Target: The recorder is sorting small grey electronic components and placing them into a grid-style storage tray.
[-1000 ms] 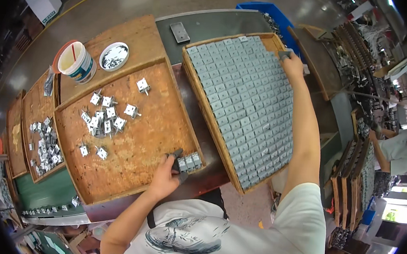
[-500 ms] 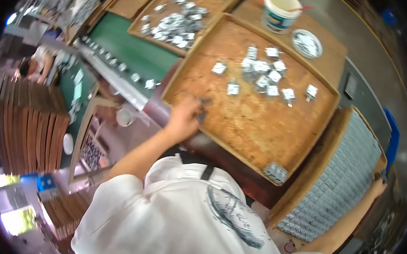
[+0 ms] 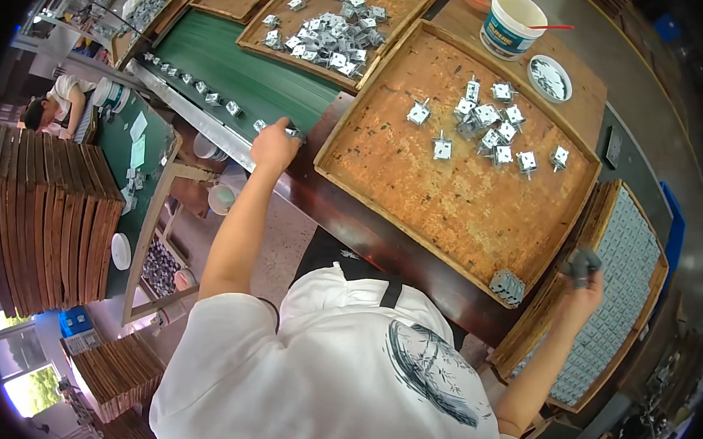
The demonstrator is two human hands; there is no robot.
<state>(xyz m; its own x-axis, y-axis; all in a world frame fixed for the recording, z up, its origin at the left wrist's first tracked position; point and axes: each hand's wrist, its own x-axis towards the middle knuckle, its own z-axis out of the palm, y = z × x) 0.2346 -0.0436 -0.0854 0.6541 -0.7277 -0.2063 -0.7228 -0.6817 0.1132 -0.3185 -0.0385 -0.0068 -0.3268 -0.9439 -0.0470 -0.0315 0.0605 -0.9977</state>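
Note:
My left hand point(image 3: 275, 144) is over the end of the green belt, its fingers closed on a small dark grey part point(image 3: 295, 131). Close beside those fingers lies a silvery metal part point(image 3: 260, 125), last in a row along the belt's edge. Raised over the tray of grey blocks point(image 3: 624, 274), my right hand point(image 3: 582, 292) grips a dark grey block point(image 3: 586, 261), blurred by motion. Between my hands is a wooden tray point(image 3: 442, 218). Several square metal parts with thin shafts point(image 3: 486, 115) lie in its far half, and a grey block cluster point(image 3: 507, 287) sits in its near right corner.
Behind the belt point(image 3: 232, 57), another wooden tray point(image 3: 258, 45) holds a heap of metal parts. A white bucket point(image 3: 511, 26) and a white bowl point(image 3: 550, 78) stand beyond the middle tray. At far left, stacked wooden trays point(image 3: 50, 225) rise near a person point(image 3: 63, 106).
My left hand has moved from the tray's left edge up and left to the belt end. My right hand has come inward from the grey-block tray's far right edge, carrying a dark block.

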